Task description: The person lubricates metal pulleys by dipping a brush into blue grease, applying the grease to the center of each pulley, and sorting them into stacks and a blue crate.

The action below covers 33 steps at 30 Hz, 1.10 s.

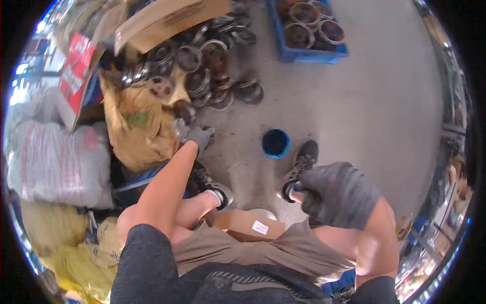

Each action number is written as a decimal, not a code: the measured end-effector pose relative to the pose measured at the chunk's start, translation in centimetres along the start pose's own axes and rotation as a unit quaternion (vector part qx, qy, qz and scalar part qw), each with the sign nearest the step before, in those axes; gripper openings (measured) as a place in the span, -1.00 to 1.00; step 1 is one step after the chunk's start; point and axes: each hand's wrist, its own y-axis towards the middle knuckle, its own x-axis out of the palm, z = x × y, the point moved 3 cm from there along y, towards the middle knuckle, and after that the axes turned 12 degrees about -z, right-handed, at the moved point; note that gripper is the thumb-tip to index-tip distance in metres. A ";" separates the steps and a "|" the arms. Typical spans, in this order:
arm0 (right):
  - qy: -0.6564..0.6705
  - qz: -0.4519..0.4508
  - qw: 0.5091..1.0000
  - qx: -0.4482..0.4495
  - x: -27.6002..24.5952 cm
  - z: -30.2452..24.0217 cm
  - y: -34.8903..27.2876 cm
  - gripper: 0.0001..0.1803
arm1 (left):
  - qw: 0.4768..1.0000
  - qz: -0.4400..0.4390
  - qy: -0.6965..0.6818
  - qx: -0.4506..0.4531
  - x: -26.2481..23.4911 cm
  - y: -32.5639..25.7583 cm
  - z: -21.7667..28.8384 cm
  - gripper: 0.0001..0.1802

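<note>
My left hand (200,139), in a grey glove, reaches forward beside a crumpled brown sack (144,126). Clear plastic (179,127) and a dark round part (184,111) lie right by it; its fingers are too small and blurred to read. My right hand (341,195), also gloved in grey, hovers above my right knee, smeared by motion. Its fingers look curled in, and whatever they may hold is hidden. On the floor between my shoes is a small round blue container (276,144) with a dark inside.
Ahead lies a heap of dark round metal-rimmed parts (200,76). A blue crate (314,54) of similar parts stands beyond. Cardboard flaps (172,23), a red box (77,76) and a stuffed white sack (58,164) crowd the left. A cardboard box (248,226) sits between my thighs.
</note>
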 end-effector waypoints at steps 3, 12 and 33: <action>0.014 0.061 0.996 0.064 0.1 -0.4 0.6 -0.75 | 0.937 0.188 0.293 0.017 -0.5 -0.9 2.1 -0.40; 0.001 0.087 0.982 0.170 -1.9 -4.8 3.2 -0.75 | 0.953 0.280 -0.079 -0.082 -2.6 3.2 5.8 -0.19; -0.053 0.061 0.996 -0.031 0.7 -1.8 1.7 -0.85 | 0.774 0.130 -0.616 0.067 -3.1 1.3 4.4 -0.70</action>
